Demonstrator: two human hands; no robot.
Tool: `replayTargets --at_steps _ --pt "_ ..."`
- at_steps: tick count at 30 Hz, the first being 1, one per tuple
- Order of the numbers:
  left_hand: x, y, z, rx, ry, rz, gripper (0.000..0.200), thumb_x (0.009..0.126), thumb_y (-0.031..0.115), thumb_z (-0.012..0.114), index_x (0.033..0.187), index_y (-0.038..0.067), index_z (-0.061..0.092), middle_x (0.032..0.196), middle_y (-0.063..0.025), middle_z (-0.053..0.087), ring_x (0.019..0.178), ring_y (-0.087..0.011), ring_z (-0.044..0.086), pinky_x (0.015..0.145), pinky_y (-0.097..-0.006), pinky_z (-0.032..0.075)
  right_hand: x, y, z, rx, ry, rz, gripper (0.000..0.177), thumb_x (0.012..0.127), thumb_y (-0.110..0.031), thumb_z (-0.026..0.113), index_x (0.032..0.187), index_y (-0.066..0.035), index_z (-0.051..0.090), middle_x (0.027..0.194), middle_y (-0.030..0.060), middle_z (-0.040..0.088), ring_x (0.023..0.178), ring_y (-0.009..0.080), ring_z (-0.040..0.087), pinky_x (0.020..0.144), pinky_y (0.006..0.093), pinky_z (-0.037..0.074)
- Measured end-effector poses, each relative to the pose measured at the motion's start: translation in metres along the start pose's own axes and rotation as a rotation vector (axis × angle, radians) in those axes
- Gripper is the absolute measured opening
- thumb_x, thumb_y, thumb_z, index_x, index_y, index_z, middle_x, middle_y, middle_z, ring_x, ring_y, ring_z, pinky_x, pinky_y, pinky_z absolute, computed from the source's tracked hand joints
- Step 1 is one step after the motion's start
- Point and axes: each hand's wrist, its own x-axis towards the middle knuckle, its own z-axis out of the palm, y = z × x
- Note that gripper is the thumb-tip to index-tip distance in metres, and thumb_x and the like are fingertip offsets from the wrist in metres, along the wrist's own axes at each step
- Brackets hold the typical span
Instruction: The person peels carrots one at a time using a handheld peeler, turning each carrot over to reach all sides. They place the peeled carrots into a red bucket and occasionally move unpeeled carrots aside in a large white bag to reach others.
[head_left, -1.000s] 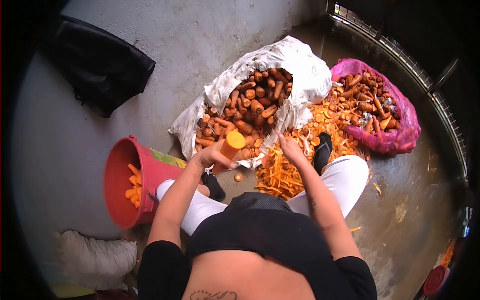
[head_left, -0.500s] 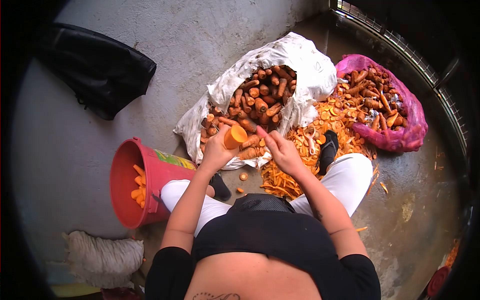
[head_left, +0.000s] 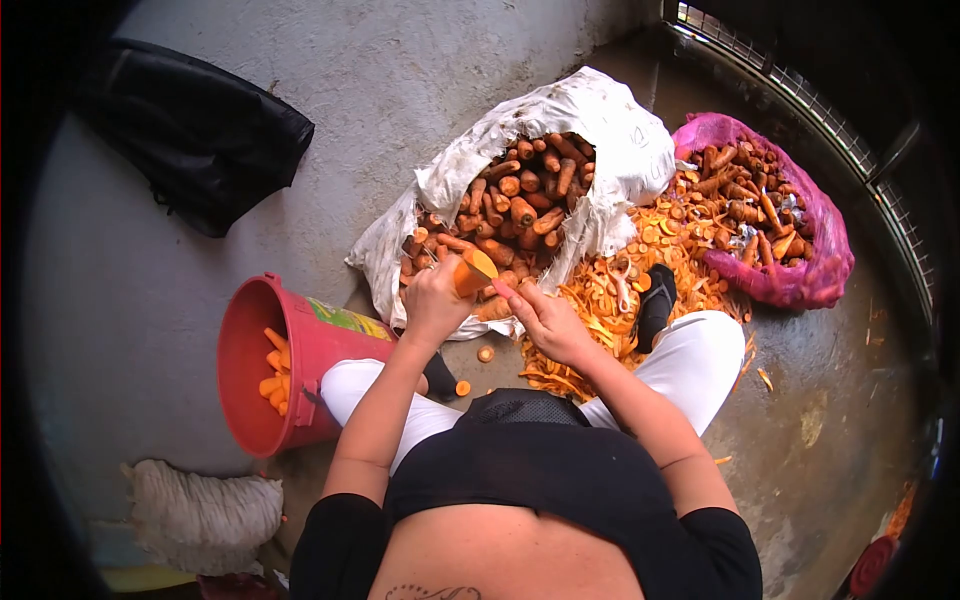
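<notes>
A thick orange carrot (head_left: 467,275) is gripped in my left hand (head_left: 433,303), its cut end facing up and to the right. My right hand (head_left: 552,324) is closed around the pink handle of a knife (head_left: 502,288), whose dark blade overlaps the carrot's cut end. Just beyond both hands lies an open white sack (head_left: 620,135) full of unpeeled carrots (head_left: 523,210). Orange peelings and cut ends (head_left: 600,325) are heaped on the floor to the right of the sack, around my foot.
To the left, a red bucket (head_left: 236,400) tilts on its side with peeled carrots (head_left: 276,370) inside. A pink mesh sack (head_left: 830,240) of carrots and scraps stands at the right. Black plastic (head_left: 215,135) lies at upper left, and a pale crumpled sack (head_left: 205,515) at lower left.
My right hand has moved left and slightly down, bringing the knife blade onto the carrot's end. A small round slice on the floor by my left foot has shifted left and down.
</notes>
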Motion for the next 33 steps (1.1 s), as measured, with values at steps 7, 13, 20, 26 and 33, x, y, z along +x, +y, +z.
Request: replayTargets --at_steps 7,13,20,26,33 --pt "-0.001 0.006 -0.006 -0.034 0.01 -0.009 0.038 0.064 0.018 0.076 0.096 0.005 0.059 0.074 -0.0136 0.063 0.07 -0.0342 0.062 0.063 -0.0446 0.047 0.003 -0.001 0.004 0.017 -0.002 0.035 0.032 0.097 -0.039 0.043 0.099 -0.01 0.056 0.069 0.0172 0.061 0.066 0.0377 0.062 0.057 0.0461 0.046" --pt "-0.009 0.012 -0.007 -0.107 -0.023 -0.022 0.039 0.062 0.018 0.078 0.094 0.005 0.058 0.079 -0.0139 0.064 0.075 -0.0343 0.062 0.065 -0.0426 0.049 0.022 0.05 0.013 -0.11 -0.022 0.314 0.048 0.097 -0.048 0.035 0.111 -0.008 0.058 0.087 0.023 0.064 0.086 0.0414 0.062 0.073 0.0478 0.047" --pt "-0.001 -0.005 -0.007 -1.066 -0.276 -0.427 0.046 0.087 0.043 0.061 0.108 0.003 0.055 0.085 -0.0111 0.065 0.085 -0.0269 0.066 0.077 -0.0387 0.053 0.027 0.088 0.01 0.973 0.215 0.9 0.05 0.092 -0.061 0.039 0.083 -0.012 0.043 0.052 -0.0028 0.03 0.04 0.0096 0.025 0.039 0.0248 0.021" --pt "-0.007 -0.014 0.013 -1.996 -0.433 -0.792 0.059 0.095 0.057 0.035 0.116 0.003 0.047 0.095 -0.0166 0.062 0.094 -0.0332 0.064 0.082 -0.0431 0.054 0.031 0.067 -0.004 1.358 0.237 0.694 0.049 0.092 -0.062 0.038 0.085 -0.014 0.045 0.051 -0.004 0.029 0.038 0.0088 0.025 0.038 0.0243 0.022" --pt "-0.01 -0.007 0.016 -1.924 -0.217 -0.92 0.056 0.091 0.04 0.058 0.131 0.005 0.04 0.111 -0.0168 0.058 0.1 -0.0311 0.062 0.085 -0.0466 0.054 0.032 0.05 -0.004 1.328 0.285 0.689 0.049 0.092 -0.062 0.039 0.086 -0.013 0.044 0.053 -0.004 0.029 0.04 0.0088 0.026 0.039 0.0242 0.022"
